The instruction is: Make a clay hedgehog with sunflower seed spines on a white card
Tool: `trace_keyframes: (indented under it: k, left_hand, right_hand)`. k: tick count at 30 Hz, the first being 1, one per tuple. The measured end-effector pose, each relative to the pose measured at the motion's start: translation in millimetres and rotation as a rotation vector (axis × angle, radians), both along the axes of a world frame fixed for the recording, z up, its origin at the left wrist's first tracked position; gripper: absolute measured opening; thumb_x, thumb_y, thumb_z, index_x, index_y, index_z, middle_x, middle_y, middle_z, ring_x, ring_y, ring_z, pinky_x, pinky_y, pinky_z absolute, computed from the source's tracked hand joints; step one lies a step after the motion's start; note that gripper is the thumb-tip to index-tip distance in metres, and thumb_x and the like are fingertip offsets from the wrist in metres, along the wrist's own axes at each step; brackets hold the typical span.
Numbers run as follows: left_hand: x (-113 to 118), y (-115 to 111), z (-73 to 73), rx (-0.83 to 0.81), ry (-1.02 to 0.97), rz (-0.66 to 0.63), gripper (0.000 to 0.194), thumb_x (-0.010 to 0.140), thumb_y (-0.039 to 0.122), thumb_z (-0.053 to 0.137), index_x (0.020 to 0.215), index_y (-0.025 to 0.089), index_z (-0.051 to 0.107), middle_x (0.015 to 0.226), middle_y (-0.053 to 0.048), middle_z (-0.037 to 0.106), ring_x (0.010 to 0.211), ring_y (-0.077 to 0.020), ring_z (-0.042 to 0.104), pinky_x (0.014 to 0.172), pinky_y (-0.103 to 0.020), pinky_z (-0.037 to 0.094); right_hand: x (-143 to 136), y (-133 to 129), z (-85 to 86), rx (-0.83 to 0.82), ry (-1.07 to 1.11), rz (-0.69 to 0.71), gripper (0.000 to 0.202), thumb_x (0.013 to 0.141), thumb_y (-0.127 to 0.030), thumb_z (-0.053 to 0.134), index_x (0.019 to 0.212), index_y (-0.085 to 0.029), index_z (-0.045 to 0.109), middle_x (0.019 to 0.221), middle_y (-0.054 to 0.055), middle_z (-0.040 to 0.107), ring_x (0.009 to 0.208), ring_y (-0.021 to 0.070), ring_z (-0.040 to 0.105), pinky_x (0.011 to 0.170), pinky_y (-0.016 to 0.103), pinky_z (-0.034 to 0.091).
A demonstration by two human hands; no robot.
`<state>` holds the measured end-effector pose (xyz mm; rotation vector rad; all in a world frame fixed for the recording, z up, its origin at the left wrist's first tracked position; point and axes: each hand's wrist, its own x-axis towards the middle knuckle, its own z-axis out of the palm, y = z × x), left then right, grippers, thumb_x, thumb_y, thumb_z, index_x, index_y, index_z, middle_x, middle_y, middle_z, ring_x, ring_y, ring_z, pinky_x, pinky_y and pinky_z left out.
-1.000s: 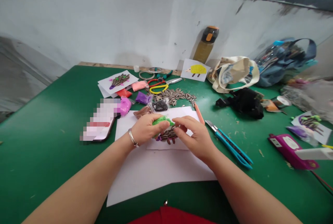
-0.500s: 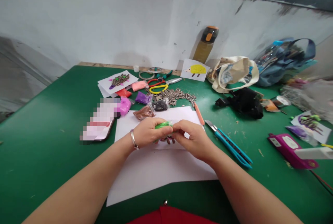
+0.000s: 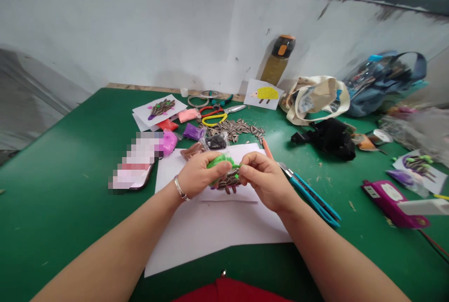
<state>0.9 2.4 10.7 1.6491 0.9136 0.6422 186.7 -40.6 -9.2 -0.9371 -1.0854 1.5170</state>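
Observation:
My left hand (image 3: pixel 199 175) is closed around a small clear bag of bright green modelling clay (image 3: pixel 221 160). From the bag's mouth a thin strand of the clay stretches to my right hand (image 3: pixel 264 179), whose thumb and forefinger pinch its end. Just below the hands lies a picture of sunflower seeds (image 3: pixel 229 178) with a green dot and brown legs, partly hidden by my fingers. It rests on white paper (image 3: pixel 210 227) on the green table.
Loose sunflower seeds (image 3: pixel 238 129), scissors (image 3: pixel 219 117) and bags of purple clay (image 3: pixel 193 131) and black clay (image 3: pixel 216 141) lie beyond the paper. A blue utility knife (image 3: pixel 312 194) is at right, a phone (image 3: pixel 135 164) at left. A bottle (image 3: pixel 278 61) stands by the wall.
My right hand has moved slightly right, away from the bag, drawing out a strand of green clay. More of the seed picture now shows between the hands.

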Motion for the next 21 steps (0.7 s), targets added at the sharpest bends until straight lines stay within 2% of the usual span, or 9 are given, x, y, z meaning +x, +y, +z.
trace_keyframes:
  k: [5,9,13,21]
  left_hand:
    - [-0.1,0.4,-2.0,0.013,0.022,0.03,0.035,0.083,0.045,0.056,0.065,0.016,0.053,0.05,0.005,0.051,0.045,-0.0073,0.044,0.044,-0.019,0.034]
    - [0.3,-0.8,-3.0,0.001,0.033,0.001,0.035,0.083,0.045,0.056,0.065,0.016,0.053,0.05,0.004,0.052,0.046,-0.0077,0.045,0.044,-0.019,0.035]
    - [0.8,-2.2,-3.4,0.011,0.096,-0.014,0.034,0.083,0.046,0.056,0.067,0.016,0.055,0.052,0.004,0.055,0.047,-0.009,0.049,0.045,-0.019,0.037]
    - [1.1,0.2,-6.6,0.095,0.195,-0.001,0.035,0.082,0.047,0.056,0.064,0.017,0.054,0.055,0.004,0.056,0.052,-0.0109,0.05,0.05,-0.022,0.037]
  right_hand:
    - [-1.9,0.0,0.7,0.013,-0.028,0.005,0.016,0.078,-0.026,0.069,0.09,-0.021,0.06,0.073,-0.002,0.063,0.064,0.0106,0.06,0.062,0.026,0.049]
    - [-2.0,-0.7,0.9,0.008,-0.091,-0.019,0.012,0.081,-0.028,0.065,0.082,-0.019,0.059,0.063,-0.003,0.061,0.059,0.01,0.058,0.059,0.025,0.047]
    - [-2.9,-1.7,2.3,0.004,-0.125,0.0,0.012,0.082,-0.025,0.062,0.076,-0.018,0.055,0.062,-0.003,0.061,0.058,0.01,0.057,0.059,0.025,0.046]
    - [-4.8,-1.3,-1.9,-0.001,-0.232,-0.048,0.01,0.077,-0.019,0.061,0.087,-0.02,0.059,0.068,-0.004,0.059,0.061,0.0112,0.058,0.06,0.025,0.048]
